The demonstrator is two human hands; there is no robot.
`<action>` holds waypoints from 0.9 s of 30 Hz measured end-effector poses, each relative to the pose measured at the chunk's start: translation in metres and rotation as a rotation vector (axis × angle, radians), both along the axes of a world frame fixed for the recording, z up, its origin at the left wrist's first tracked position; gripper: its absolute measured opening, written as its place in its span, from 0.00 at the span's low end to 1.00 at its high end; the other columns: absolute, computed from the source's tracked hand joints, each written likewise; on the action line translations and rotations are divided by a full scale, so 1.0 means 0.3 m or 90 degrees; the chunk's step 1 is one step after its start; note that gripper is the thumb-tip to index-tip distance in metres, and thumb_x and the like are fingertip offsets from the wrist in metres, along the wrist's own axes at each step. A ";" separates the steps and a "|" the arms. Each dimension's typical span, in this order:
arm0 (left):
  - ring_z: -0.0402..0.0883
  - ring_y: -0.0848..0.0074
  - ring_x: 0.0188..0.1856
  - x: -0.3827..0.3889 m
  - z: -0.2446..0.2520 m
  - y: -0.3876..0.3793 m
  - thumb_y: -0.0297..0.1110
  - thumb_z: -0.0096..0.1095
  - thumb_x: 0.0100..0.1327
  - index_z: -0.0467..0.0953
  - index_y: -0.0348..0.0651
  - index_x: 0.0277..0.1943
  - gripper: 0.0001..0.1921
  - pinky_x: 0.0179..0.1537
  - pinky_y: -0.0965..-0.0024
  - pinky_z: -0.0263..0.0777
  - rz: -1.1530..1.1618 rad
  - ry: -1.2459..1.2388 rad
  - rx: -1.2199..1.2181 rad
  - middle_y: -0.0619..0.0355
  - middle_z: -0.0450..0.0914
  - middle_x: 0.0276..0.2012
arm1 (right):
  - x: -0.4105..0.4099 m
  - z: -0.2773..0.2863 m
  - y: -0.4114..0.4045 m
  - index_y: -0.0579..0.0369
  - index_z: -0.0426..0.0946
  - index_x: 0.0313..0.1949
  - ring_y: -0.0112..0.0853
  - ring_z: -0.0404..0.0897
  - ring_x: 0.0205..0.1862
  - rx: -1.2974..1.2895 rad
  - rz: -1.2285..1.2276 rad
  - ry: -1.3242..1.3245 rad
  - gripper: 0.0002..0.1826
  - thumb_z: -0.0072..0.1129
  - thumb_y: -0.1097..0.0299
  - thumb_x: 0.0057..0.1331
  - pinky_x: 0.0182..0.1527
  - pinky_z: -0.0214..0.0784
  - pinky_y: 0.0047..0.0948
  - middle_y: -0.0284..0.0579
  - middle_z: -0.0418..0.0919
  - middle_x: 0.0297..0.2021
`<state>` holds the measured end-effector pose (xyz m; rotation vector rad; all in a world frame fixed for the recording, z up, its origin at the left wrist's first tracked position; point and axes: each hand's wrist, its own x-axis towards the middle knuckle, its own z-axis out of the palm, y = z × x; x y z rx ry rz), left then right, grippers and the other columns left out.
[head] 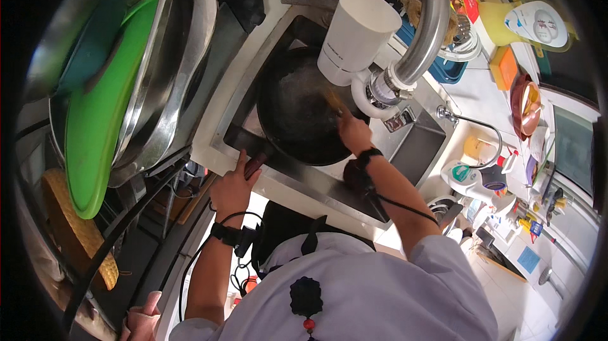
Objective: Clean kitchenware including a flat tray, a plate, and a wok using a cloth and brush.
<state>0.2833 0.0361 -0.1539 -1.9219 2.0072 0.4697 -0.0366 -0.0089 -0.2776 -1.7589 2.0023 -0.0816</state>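
Observation:
A dark wok (299, 117) sits in the stainless steel sink (403, 155). My left hand (232, 189) grips its reddish-brown handle (255, 166) at the sink's near left edge. Over the right half of the wok, my right hand (355, 133) is closed around a small brush (334, 100) with yellowish-brown bristles. The bristle end is at the wok's inner surface; whether it touches is hard to tell. A white faucet water filter (358, 34) hangs above and hides part of the wok's far rim.
The curved metal faucet (430, 27) arches over the far right of the sink. Metal basins (190, 56) and a green plastic basin (107, 117) are stacked at left. An orange sponge (504, 67), a yellow soap bottle (522, 22) and a white bottle (460, 177) line the right counter.

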 end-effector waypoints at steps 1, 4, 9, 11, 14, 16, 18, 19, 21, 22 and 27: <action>0.81 0.62 0.23 -0.002 -0.002 0.000 0.64 0.53 0.60 0.66 0.63 0.65 0.32 0.20 0.61 0.72 0.004 0.010 0.002 0.54 0.79 0.21 | 0.054 -0.022 -0.030 0.39 0.63 0.62 0.54 0.80 0.28 -0.052 -0.009 -0.034 0.24 0.47 0.55 0.67 0.29 0.73 0.52 0.54 0.81 0.26; 0.82 0.60 0.24 0.006 0.010 -0.001 0.63 0.53 0.61 0.65 0.62 0.66 0.32 0.24 0.60 0.73 0.029 0.018 0.047 0.51 0.81 0.23 | 0.191 0.100 0.011 0.40 0.65 0.59 0.52 0.81 0.31 0.113 0.047 -0.064 0.22 0.48 0.56 0.66 0.33 0.72 0.54 0.55 0.81 0.28; 0.82 0.58 0.26 0.016 0.029 -0.007 0.63 0.53 0.61 0.63 0.61 0.67 0.33 0.26 0.59 0.74 0.061 0.033 0.099 0.48 0.81 0.25 | 0.011 0.159 0.052 0.39 0.64 0.62 0.51 0.82 0.34 0.195 0.020 0.054 0.24 0.47 0.53 0.67 0.36 0.74 0.52 0.55 0.82 0.30; 0.82 0.57 0.26 0.012 0.015 0.000 0.63 0.53 0.61 0.64 0.60 0.67 0.33 0.26 0.59 0.74 0.043 0.042 0.063 0.49 0.81 0.24 | -0.016 0.065 -0.005 0.40 0.61 0.62 0.54 0.81 0.34 0.033 -0.011 0.026 0.24 0.45 0.53 0.68 0.36 0.73 0.54 0.56 0.81 0.31; 0.82 0.58 0.27 -0.006 0.017 -0.010 0.63 0.53 0.61 0.64 0.60 0.66 0.33 0.27 0.58 0.74 0.032 0.023 0.061 0.49 0.81 0.24 | 0.148 -0.015 -0.112 0.42 0.61 0.62 0.58 0.79 0.38 0.041 -0.076 -0.074 0.24 0.45 0.54 0.68 0.39 0.71 0.56 0.61 0.80 0.33; 0.82 0.57 0.27 -0.012 0.021 -0.019 0.63 0.53 0.61 0.64 0.60 0.66 0.33 0.28 0.58 0.74 0.032 0.025 0.066 0.49 0.81 0.24 | 0.251 -0.049 -0.108 0.43 0.62 0.61 0.59 0.78 0.39 0.028 -0.124 -0.115 0.23 0.46 0.54 0.68 0.41 0.70 0.56 0.62 0.80 0.34; 0.82 0.57 0.28 -0.010 0.020 -0.016 0.63 0.53 0.61 0.64 0.60 0.66 0.33 0.28 0.58 0.75 0.038 0.031 0.070 0.49 0.81 0.25 | 0.318 0.000 -0.050 0.42 0.67 0.60 0.56 0.79 0.39 0.078 -0.047 -0.254 0.22 0.46 0.55 0.68 0.44 0.71 0.53 0.58 0.80 0.36; 0.82 0.57 0.28 0.000 0.019 -0.010 0.63 0.52 0.61 0.64 0.60 0.66 0.33 0.28 0.58 0.75 0.045 0.020 0.075 0.49 0.81 0.25 | 0.307 0.053 -0.013 0.42 0.67 0.60 0.56 0.79 0.39 0.080 -0.043 -0.253 0.22 0.46 0.55 0.68 0.44 0.71 0.53 0.58 0.80 0.36; 0.83 0.57 0.29 0.011 0.017 -0.001 0.64 0.52 0.61 0.64 0.59 0.66 0.34 0.29 0.58 0.75 0.052 0.014 0.079 0.48 0.81 0.26 | 0.219 0.188 0.055 0.40 0.66 0.62 0.56 0.79 0.39 0.246 0.093 -0.254 0.24 0.45 0.52 0.68 0.44 0.72 0.50 0.59 0.80 0.35; 0.83 0.57 0.29 0.011 0.017 -0.003 0.64 0.52 0.61 0.64 0.60 0.66 0.34 0.29 0.57 0.75 0.055 0.019 0.084 0.48 0.82 0.26 | 0.158 0.230 0.065 0.40 0.66 0.62 0.56 0.79 0.39 0.243 0.094 -0.252 0.24 0.45 0.52 0.68 0.44 0.72 0.50 0.59 0.80 0.35; 0.83 0.57 0.28 0.003 0.021 -0.010 0.64 0.52 0.61 0.64 0.61 0.66 0.33 0.28 0.58 0.75 0.045 0.031 0.077 0.49 0.82 0.26 | 0.088 0.289 -0.062 0.43 0.73 0.55 0.50 0.81 0.37 0.234 0.328 -0.046 0.20 0.49 0.52 0.67 0.41 0.73 0.44 0.58 0.80 0.33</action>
